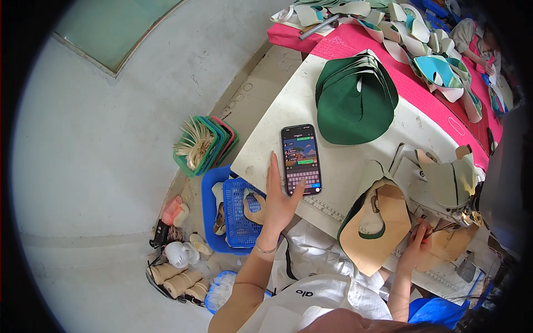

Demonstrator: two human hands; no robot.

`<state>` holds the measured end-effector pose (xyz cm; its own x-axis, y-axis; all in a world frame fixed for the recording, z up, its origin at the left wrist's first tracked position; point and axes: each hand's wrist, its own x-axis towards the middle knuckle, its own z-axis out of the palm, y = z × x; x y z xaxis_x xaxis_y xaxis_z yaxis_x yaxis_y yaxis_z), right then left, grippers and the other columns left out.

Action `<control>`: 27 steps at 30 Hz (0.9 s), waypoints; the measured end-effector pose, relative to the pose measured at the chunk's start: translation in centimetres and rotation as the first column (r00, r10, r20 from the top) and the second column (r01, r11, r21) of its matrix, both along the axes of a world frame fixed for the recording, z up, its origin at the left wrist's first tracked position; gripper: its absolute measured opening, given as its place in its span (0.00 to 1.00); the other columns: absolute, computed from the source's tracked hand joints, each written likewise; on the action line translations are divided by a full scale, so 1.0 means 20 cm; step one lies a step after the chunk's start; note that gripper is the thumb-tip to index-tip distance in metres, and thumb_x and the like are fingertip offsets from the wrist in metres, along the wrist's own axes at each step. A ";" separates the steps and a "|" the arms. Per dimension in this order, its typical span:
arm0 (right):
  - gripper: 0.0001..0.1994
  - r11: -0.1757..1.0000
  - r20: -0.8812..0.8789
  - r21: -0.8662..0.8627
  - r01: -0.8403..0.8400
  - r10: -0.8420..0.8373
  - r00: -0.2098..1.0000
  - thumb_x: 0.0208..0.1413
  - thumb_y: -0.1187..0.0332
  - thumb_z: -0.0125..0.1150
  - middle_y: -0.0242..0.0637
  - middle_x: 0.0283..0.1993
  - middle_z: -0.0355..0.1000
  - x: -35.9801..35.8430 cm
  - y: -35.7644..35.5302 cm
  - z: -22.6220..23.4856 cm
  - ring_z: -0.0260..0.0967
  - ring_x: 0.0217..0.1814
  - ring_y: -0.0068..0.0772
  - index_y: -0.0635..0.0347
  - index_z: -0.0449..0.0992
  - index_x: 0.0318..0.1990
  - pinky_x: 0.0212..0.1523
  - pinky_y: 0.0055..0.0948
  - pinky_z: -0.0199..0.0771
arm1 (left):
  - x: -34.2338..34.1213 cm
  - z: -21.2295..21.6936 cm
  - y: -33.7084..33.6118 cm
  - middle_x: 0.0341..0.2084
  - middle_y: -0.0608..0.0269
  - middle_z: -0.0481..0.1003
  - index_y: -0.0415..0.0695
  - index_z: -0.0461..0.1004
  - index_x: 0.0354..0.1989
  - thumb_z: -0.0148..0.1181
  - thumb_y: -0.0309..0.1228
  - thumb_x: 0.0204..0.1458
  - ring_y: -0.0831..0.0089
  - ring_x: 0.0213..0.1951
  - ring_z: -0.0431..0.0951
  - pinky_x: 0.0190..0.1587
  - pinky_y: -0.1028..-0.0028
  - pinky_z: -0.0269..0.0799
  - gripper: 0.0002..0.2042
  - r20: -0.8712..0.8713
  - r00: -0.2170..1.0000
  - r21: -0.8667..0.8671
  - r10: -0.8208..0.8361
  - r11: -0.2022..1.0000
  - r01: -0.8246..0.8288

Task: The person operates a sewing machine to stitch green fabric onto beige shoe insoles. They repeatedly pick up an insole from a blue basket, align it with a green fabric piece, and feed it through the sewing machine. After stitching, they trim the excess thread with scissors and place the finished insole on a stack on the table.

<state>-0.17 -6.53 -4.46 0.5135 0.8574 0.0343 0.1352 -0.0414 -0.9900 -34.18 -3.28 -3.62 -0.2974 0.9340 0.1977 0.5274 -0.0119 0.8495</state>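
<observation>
A black phone lies on the white table, its screen lit with a chat and a keyboard. My left hand rests beside its left edge, fingers stretched out, the thumb over the keyboard. To the right, my right hand is at the sewing machine with its fingers drawn together near a bit of red; what they hold is hidden. Just left of that hand lies a tan shoe upper piece with a dark green edge and a curved opening. Another tan piece is to its right.
Stacked dark green shoe uppers stand beyond the phone. White and teal pieces cover a pink cloth at the back, where another person sits. Left of the table are a blue basket, coloured bins and thread cones.
</observation>
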 end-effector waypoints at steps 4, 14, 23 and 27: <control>0.11 1.000 0.015 0.020 -0.022 0.021 1.000 0.63 0.61 0.49 0.17 0.21 0.53 0.01 0.00 -0.01 0.41 0.18 0.07 0.59 0.73 0.37 0.18 0.14 0.36 | -0.01 0.00 0.03 0.61 0.41 0.54 0.36 0.41 0.67 0.61 0.32 0.49 0.49 0.64 0.53 0.64 0.60 0.47 0.41 0.034 0.999 -0.013 -0.003 1.000 0.003; 0.11 1.000 -0.010 -0.002 0.008 -0.008 1.000 0.63 0.62 0.49 0.18 0.20 0.54 0.00 0.00 0.01 0.41 0.18 0.07 0.60 0.72 0.37 0.19 0.14 0.37 | -0.01 0.01 0.04 0.62 0.41 0.54 0.33 0.42 0.66 0.61 0.35 0.49 0.47 0.64 0.52 0.65 0.60 0.44 0.41 -0.011 0.999 -0.028 -0.030 0.999 0.030; 0.11 1.000 -0.020 -0.013 0.012 -0.012 1.000 0.63 0.63 0.49 0.19 0.20 0.54 -0.01 0.00 0.02 0.42 0.20 0.08 0.61 0.72 0.36 0.20 0.14 0.38 | 0.00 0.00 0.04 0.62 0.41 0.54 0.34 0.42 0.66 0.60 0.38 0.49 0.49 0.64 0.52 0.66 0.58 0.38 0.42 -0.060 0.998 -0.045 -0.021 0.999 0.018; 0.11 1.000 -0.018 0.006 0.010 -0.010 1.000 0.63 0.63 0.48 0.19 0.20 0.54 0.01 0.00 -0.01 0.43 0.20 0.08 0.61 0.72 0.36 0.20 0.14 0.38 | 0.01 0.01 0.05 0.61 0.41 0.55 0.33 0.41 0.66 0.61 0.39 0.48 0.53 0.65 0.52 0.66 0.58 0.37 0.43 -0.033 0.999 -0.045 -0.039 0.998 0.038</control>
